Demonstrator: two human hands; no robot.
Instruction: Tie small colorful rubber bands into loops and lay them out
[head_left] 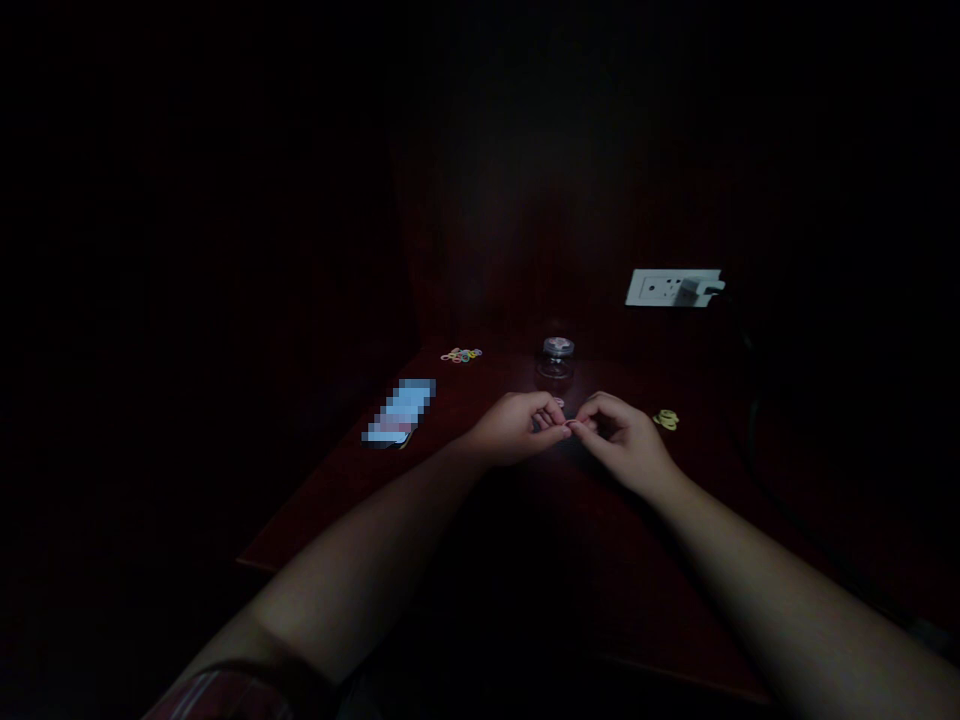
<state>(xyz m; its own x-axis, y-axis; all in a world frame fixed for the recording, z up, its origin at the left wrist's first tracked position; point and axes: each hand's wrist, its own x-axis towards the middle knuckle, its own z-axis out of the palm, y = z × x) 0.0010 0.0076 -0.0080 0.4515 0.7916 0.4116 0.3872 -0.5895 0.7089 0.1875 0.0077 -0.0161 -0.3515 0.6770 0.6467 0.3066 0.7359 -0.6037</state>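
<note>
Between the pinched fingertips of my left hand (517,425) and my right hand (622,440) is a thin pink hair tie (571,422). Both hands are closed on it, thumbs against forefingers, close together above the table. Another small pinkish loop (559,402) shows just behind my left fingers, partly hidden. Beyond the hands stands a small clear jar (556,366) with a pale lid. Several yellow hair ties (666,420) lie in a heap to the right of my right hand. Farther back on the left is a pile of mixed-colour hair ties (461,355).
A lit phone (401,412) lies at the left side of the dark red table (315,515). On the wall behind is a white socket panel (649,288) with a plug (705,290) in it; a dark cable runs down the right. The surroundings are very dark.
</note>
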